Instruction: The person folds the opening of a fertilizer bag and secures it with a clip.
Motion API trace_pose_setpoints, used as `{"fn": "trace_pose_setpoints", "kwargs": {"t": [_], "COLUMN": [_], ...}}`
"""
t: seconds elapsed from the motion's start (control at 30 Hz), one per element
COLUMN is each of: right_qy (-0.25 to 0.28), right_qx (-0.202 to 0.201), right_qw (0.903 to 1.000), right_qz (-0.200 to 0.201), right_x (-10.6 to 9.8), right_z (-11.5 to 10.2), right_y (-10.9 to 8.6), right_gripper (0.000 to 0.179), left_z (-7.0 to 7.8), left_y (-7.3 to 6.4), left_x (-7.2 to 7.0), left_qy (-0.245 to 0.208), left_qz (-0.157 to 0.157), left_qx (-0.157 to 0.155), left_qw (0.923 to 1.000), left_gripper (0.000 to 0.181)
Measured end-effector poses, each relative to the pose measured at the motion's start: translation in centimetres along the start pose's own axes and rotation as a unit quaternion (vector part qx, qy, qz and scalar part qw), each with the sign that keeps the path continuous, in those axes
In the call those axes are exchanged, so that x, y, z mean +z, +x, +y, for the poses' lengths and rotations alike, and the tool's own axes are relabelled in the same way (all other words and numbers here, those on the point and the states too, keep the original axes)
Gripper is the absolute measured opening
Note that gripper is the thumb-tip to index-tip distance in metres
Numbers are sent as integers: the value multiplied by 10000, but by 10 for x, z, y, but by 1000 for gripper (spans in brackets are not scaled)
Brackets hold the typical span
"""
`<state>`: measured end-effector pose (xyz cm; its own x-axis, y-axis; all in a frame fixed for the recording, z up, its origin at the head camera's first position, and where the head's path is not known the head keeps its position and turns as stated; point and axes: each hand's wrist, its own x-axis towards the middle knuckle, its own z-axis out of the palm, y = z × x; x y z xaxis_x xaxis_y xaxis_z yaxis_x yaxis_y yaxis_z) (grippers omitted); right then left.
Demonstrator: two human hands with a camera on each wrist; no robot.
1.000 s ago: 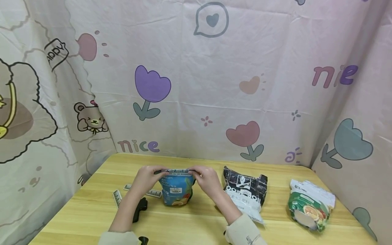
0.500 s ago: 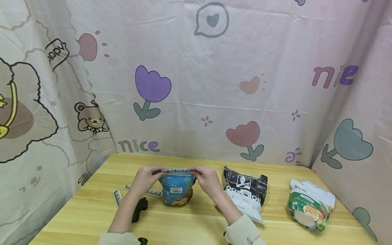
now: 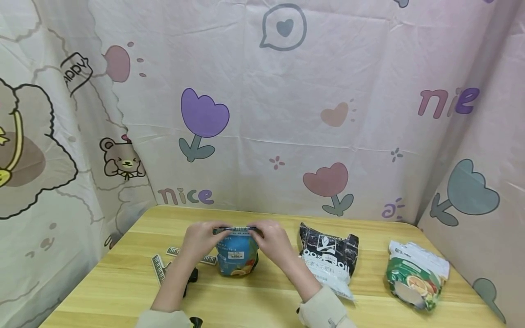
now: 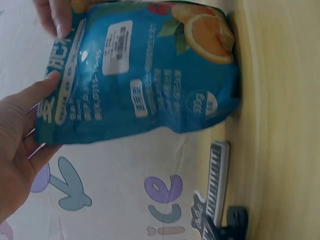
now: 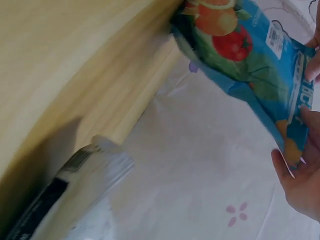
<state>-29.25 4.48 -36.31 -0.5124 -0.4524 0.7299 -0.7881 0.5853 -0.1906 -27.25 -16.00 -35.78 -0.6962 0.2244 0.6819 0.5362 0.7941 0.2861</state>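
A blue printed pouch (image 3: 236,255) with orange and tomato pictures stands upright on the table, its top edge folded over. My left hand (image 3: 202,238) pinches the left end of that fold, thumb on the near side and fingers behind. At the opposite end, my right hand (image 3: 271,238) pinches the fold in the same way. The left wrist view shows the pouch (image 4: 145,75) with its barcode label and the left thumb on the top strip. In the right wrist view, the right hand (image 5: 302,165) has fingers on both faces of the pouch (image 5: 260,75).
Flat strips with piano-key print (image 3: 158,268) lie by my left forearm, near a black clip-like object (image 3: 193,276). Right of the pouch lie a black-and-white bag (image 3: 328,257) and a green-and-white pouch (image 3: 416,275). A printed curtain (image 3: 254,105) encloses the wooden table (image 3: 246,305).
Both hands have come closer together along the pouch's top edge. The left forearm has shifted slightly right, uncovering more of the piano-key strip. The other bags have stayed put.
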Motion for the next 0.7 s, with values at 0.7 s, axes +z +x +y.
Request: {"fn": "trace_pose_setpoints", "kwargs": {"t": [0.7], "right_qy": [19], "right_qx": [-450], "right_qw": [9981], "right_qz": [431], "right_x": [8], "right_z": [1], "right_y": [1], "right_gripper": [5], "left_z": [4], "left_y": [3], "left_x": [7], "left_qy": [-309], "left_qz": [136], "left_qx": [160], "left_qw": [9993], "left_gripper": [9]}}
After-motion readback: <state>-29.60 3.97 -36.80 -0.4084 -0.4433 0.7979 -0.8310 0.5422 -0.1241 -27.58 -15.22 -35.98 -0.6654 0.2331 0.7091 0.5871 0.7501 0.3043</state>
